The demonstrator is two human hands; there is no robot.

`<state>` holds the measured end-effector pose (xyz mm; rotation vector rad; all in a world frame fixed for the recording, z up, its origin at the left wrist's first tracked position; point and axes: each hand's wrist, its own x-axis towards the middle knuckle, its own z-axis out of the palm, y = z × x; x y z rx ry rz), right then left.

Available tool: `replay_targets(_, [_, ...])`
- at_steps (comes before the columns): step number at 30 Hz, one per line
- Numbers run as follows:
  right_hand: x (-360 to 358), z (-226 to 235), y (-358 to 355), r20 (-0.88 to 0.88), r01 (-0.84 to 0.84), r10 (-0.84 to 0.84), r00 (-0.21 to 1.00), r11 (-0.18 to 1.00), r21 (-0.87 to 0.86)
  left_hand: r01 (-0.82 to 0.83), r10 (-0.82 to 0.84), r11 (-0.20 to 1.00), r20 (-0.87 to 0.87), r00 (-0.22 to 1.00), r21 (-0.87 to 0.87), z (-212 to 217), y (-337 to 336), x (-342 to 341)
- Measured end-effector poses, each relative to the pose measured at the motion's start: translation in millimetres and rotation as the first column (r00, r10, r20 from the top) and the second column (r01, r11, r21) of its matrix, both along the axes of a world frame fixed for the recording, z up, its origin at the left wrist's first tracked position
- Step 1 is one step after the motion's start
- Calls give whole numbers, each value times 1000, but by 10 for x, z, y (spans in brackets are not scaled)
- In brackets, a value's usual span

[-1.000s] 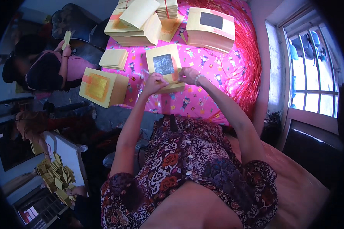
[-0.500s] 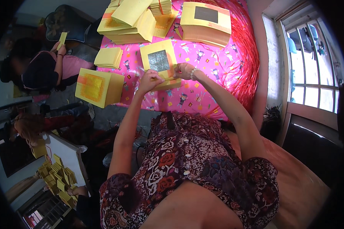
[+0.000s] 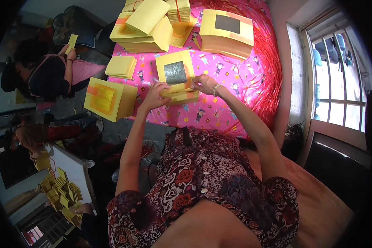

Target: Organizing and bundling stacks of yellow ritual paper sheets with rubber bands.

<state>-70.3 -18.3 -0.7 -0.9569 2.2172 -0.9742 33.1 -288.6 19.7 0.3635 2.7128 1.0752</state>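
A yellow paper sheet with a dark silvery square (image 3: 175, 73) lies before me on the pink cloth, its near edge turned up in a narrow fold. My left hand (image 3: 155, 96) has its fingers curled at the fold's left end. At the right end, my right hand (image 3: 205, 84), with a beaded bracelet on its wrist, pinches the paper between thumb and fingers. Under the fold, the near side of a yellow paper stack (image 3: 184, 98) shows. Left of the sheet lies a small pile of folded yellow papers (image 3: 120, 67).
Thick yellow paper stacks stand at the near left (image 3: 110, 98), far left (image 3: 146, 35) and far right (image 3: 226, 33). Red plastic strands (image 3: 268, 74) hang along the cloth's right side. A seated person (image 3: 49, 76) holds yellow paper at left; another table (image 3: 70, 165) carries yellow pieces.
My left hand has slid slightly left along the fold, its fingers a little looser. My right hand stays at the right end. The whole view has shifted slightly.
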Motion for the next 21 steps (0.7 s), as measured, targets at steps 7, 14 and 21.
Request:
replay_targets(7, [-114,150,4,164,-28,28,986,1000,-6,-108,91,992,-226,970,-64,-90,-168,-124])
replay_targets(14, [-271,267,28,284,9,-13,959,1000,13,-165,162,986,-236,958,10,-166,-200,-367])
replay_targets(21, [-256,79,-108,208,261,-233,950,958,-117,-251,275,955,-152,949,155,-251,-251,-526])
